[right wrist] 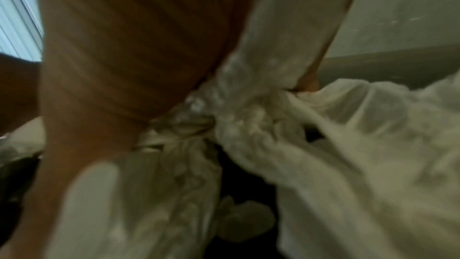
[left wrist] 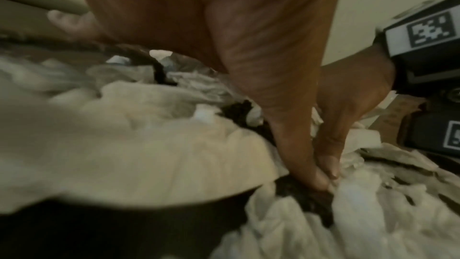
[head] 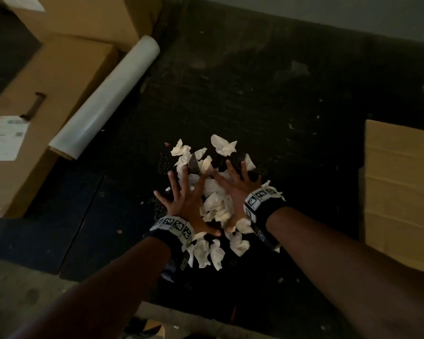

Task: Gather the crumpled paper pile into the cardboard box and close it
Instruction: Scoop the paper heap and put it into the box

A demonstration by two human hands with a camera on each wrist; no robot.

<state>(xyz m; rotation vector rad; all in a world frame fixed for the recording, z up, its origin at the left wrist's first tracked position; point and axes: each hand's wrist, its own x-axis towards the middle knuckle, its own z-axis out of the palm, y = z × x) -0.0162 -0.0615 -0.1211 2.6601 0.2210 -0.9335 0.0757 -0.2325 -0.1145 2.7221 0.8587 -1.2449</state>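
Observation:
A pile of white crumpled paper (head: 216, 204) lies on the dark floor mat in the middle of the head view. My left hand (head: 186, 199) and right hand (head: 235, 189) lie flat on it side by side, fingers spread, thumbs nearly meeting at the near side. Loose pieces (head: 224, 145) lie beyond the fingertips and under the wrists. In the left wrist view my left hand (left wrist: 199, 17) hangs over the paper (left wrist: 149, 145) and its thumb touches the right thumb (left wrist: 331, 125). The right wrist view shows the right hand (right wrist: 124, 46) pressed on paper (right wrist: 348, 145). Brown cardboard box flaps (head: 399, 182) lie at the right edge.
Closed cardboard boxes (head: 47, 94) stand at the left, one with a white label (head: 5, 138) and a dark-handled tool (head: 34, 104) on top. A roll of clear plastic wrap (head: 105, 96) leans beside them. Small paper scraps dot the dark mat (head: 267, 94).

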